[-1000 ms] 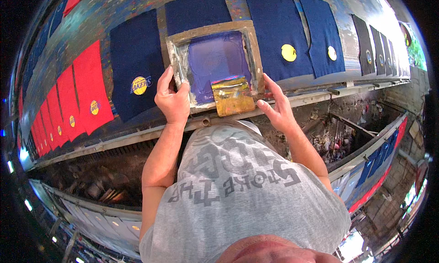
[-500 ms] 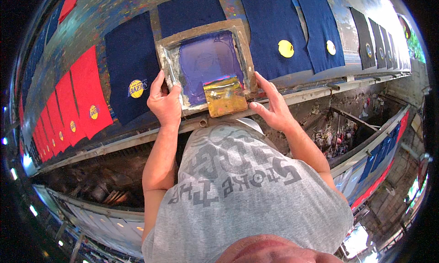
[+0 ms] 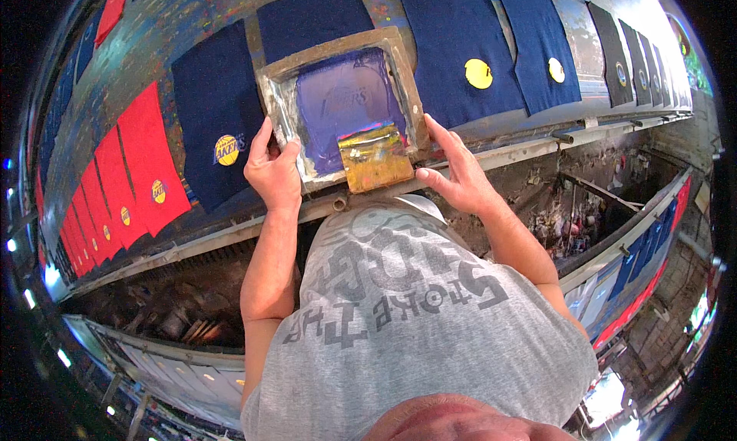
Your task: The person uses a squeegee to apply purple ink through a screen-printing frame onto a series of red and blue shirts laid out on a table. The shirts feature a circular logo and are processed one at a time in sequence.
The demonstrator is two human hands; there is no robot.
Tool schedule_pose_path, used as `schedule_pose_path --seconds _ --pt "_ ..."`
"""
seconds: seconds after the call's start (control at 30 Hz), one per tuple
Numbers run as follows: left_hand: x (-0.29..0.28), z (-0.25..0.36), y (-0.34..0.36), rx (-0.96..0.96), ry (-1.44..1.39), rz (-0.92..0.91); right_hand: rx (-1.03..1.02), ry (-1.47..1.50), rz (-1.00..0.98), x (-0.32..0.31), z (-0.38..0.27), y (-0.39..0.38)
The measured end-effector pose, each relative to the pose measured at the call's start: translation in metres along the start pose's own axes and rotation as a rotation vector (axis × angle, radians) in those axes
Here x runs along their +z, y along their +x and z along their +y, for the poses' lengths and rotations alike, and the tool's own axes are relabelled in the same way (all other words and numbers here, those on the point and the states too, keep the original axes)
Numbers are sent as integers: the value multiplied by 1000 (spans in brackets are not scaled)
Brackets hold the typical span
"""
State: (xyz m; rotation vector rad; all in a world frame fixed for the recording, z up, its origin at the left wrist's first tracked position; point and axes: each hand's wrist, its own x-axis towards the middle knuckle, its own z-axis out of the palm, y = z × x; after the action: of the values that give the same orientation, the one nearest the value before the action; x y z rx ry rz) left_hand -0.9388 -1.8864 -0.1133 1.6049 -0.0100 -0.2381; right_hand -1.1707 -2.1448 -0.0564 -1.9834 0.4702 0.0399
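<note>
A screen printing frame (image 3: 326,51) with a wooden rim lies over a dark blue cloth panel at the table's near edge. Purple ink covers its mesh (image 3: 330,76), where a faint emblem shows through. A squeegee (image 3: 376,167), smeared yellow, leans in the near right part of the frame and overhangs its near side. My left hand (image 3: 274,172) grips the frame's left side, thumb on the rim. At the near right corner, my right hand (image 3: 459,171) holds the other side, its fingers along the outer edge and its thumb close to the squeegee.
Dark blue panels (image 3: 215,95) with round yellow prints lie on both sides along the paint-stained table. Red panels (image 3: 142,149) run to the far left, black ones (image 3: 609,49) to the far right. A metal rail (image 3: 530,151) with short pipe stubs edges the table. Behind me stands another table.
The emblem under the mesh shows more clearly now. Both hands keep their hold, and the frame and squeegee sit almost unmoved; the whole view has shifted slightly.
</note>
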Motion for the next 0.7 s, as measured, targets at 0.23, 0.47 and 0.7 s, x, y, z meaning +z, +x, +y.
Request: schedule_pose_path --seconds 0.23,0.47,0.7 --pt "1 3 0 -2 -5 2 34 1 -15 -1 -3 0" --pt "2 3 1 -13 -9 0 -448 -466 208 15 -26 -3" --pt "-1 0 1 19 27 -16 -680 -588 66 34 -44 17"
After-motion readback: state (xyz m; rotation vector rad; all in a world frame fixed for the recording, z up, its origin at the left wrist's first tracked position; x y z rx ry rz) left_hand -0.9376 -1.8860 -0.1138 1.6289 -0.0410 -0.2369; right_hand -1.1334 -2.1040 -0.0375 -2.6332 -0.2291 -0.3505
